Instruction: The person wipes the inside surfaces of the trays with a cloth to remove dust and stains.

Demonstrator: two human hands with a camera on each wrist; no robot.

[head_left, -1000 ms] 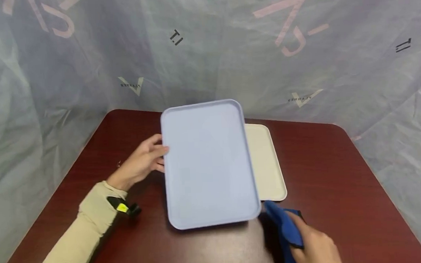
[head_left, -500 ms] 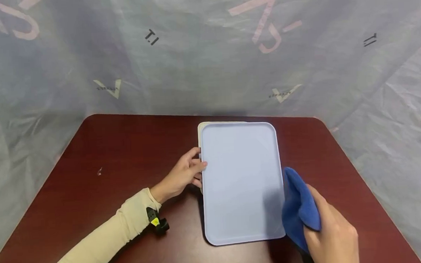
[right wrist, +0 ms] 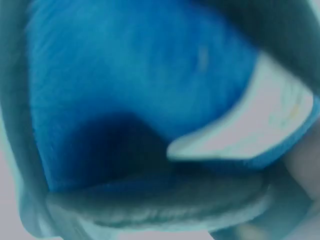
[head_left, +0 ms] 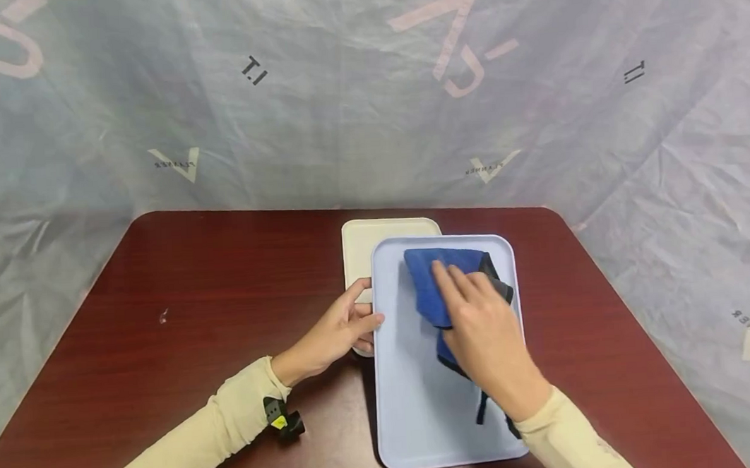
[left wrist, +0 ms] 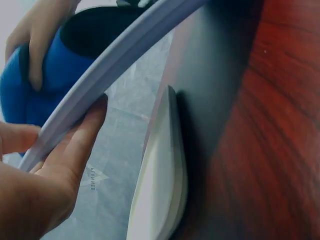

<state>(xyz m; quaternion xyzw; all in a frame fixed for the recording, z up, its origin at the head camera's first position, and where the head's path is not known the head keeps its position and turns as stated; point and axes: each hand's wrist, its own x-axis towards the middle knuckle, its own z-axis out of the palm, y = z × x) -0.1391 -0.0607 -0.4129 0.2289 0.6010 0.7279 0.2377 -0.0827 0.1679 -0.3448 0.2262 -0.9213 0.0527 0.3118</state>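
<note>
A pale blue rectangular tray (head_left: 417, 430) is held above the table, partly overlapping a cream tray (head_left: 384, 233). My left hand (head_left: 329, 335) grips its left rim, thumb on top and fingers beneath; the left wrist view shows this hold on the tray edge (left wrist: 100, 75) too. Over the tray's upper half, my right hand (head_left: 489, 337) presses a blue cloth (head_left: 425, 288) with dark edging against the surface. From the left wrist view, the right hand's thumb and fingers have the cloth (left wrist: 50, 100) between them. Folded cloth (right wrist: 125, 60) fills most of the right wrist view.
The cream tray (left wrist: 155, 185) lies on the dark red wooden table (head_left: 237, 283), below the held tray. A small shiny scrap (head_left: 163, 316) is on the table at the left. Grey printed sheeting (head_left: 318, 124) hangs around the table's back and sides.
The blue tray has shifted right and nearer in the head view, uncovering part of the cream tray's left side. My right hand has brought the cloth from beside the tray onto its surface.
</note>
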